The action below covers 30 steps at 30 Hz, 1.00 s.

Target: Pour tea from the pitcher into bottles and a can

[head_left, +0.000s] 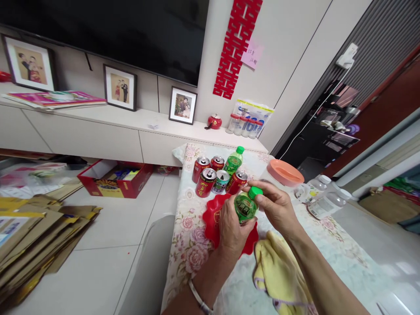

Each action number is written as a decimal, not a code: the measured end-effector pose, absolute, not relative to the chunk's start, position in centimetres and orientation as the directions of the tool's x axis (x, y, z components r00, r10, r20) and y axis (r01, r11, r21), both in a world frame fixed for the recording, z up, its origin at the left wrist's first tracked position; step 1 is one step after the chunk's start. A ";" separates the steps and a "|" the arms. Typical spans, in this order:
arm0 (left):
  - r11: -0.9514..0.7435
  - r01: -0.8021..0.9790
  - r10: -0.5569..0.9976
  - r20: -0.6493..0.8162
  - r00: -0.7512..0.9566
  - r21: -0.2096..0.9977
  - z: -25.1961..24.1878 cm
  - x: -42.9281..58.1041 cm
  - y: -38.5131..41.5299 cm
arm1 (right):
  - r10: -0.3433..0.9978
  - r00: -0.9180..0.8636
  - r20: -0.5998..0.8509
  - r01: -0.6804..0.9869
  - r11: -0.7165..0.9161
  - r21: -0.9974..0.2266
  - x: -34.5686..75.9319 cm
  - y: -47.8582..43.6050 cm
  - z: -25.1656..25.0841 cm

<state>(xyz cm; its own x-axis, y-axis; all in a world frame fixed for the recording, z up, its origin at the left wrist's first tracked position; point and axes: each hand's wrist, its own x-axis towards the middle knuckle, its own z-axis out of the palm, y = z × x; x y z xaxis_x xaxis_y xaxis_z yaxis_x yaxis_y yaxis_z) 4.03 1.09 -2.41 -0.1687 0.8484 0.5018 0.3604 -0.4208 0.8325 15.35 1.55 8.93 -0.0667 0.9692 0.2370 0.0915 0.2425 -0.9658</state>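
A small green plastic bottle is held tilted over a scalloped red tray. Around its body wrap the fingers of my left hand. The thumb and fingers of my right hand pinch its green cap, which sits on the neck. Just beyond my hands stand several red drink cans and a teal can. Behind them is a second green bottle, upright with its cap on. To the right of the tray, a crumpled yellow cloth lies on the flowered tablecloth.
An orange-lidded container and clear jars with white lids stand at the table's right side. Beyond the table, a low cabinet carries picture frames and small jars. A red box and flattened cardboard lie on the floor at left.
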 end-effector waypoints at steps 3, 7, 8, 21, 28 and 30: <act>-0.408 0.362 0.857 0.488 -0.165 0.838 -2.5 4.0 1.1 | 0.967 0.012 0.253 0.105 0.250 -0.962 14.7 1.1 8.6; -0.398 0.365 0.862 0.479 -0.165 0.842 -2.5 4.0 1.0 | 0.959 0.111 0.259 0.113 0.247 -0.962 13.7 0.5 8.2; -0.396 0.365 0.863 0.478 -0.165 0.842 -2.5 4.0 1.0 | 0.957 0.129 0.259 0.109 0.246 -0.963 13.4 0.5 8.1; -0.399 0.257 0.861 0.456 -0.225 0.880 -2.2 3.4 1.4 | 0.966 0.200 0.166 0.049 0.159 -0.986 15.7 -0.4 7.3; -0.185 0.079 0.958 0.198 -0.209 0.980 -0.3 2.6 1.0 | 0.950 0.298 0.093 0.267 0.010 -0.964 18.7 -4.9 4.5; -0.138 0.056 0.970 0.147 -0.196 0.989 0.2 2.4 0.9 | 0.946 0.312 0.087 0.302 -0.012 -0.953 19.4 -6.0 3.8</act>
<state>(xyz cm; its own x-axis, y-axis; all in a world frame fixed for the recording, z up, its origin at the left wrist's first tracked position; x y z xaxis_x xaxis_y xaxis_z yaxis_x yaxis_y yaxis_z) 2.39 0.94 0.19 -0.1958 0.9696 0.1466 0.0558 -0.1382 0.9888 19.38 -5.98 3.77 0.3119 0.9461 0.0869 0.3022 -0.0121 -0.9532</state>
